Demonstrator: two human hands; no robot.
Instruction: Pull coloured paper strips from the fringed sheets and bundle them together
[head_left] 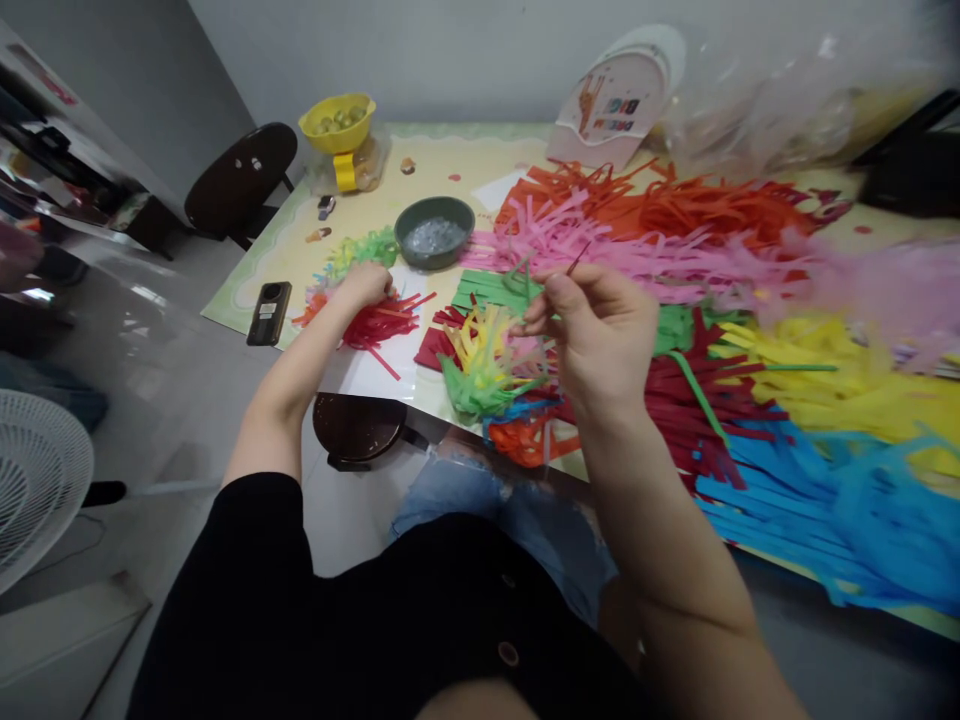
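My right hand is raised over the table, thumb and fingertips pinched together. A thin dark red sliver sticks up from the pinch; whether it is a paper strip or a thin tool I cannot tell. Just left of those fingertips curls a green strip. Over on the left, my left hand is closed and rests at a pile of red strips on a white sheet. What its fingers grip is hidden. Between the hands lies a mixed yellow, green and red tassel bundle.
A dark green bowl with clear bits stands behind my left hand. Fringed pink, orange, yellow and blue strips spread rightward. A phone lies at the left edge, a yellow bowl behind it.
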